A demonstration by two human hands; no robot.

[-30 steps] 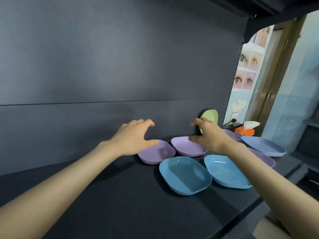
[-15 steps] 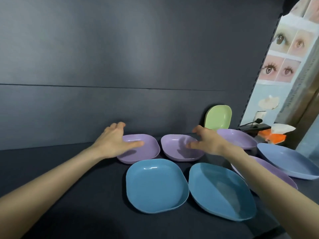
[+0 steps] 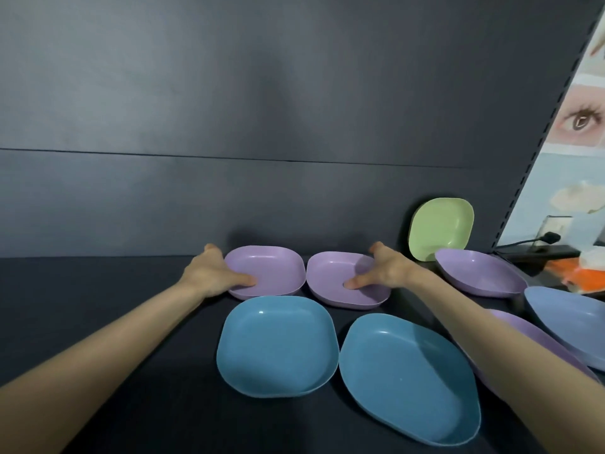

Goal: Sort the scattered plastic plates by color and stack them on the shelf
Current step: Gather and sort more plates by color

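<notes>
Left purple plate (image 3: 275, 270), right purple plate (image 3: 330, 280): side by side at back of shelf (image 3: 131, 322), rims nearly touching. Pinched at opposite outer rims by left hand (image 3: 212, 273) and right hand (image 3: 389, 270), thumbs inside.

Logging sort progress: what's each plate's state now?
Left purple plate: flat, left hand grips rim.
Middle purple plate: flat, right hand grips rim.
Left blue plate: flat, unstacked.
Right blue plate: flat, unstacked.
Green plate: leaning upright against back wall.
Back-right purple plate: flat, untouched.
Periwinkle plate: unheld, partly cropped.
</notes>
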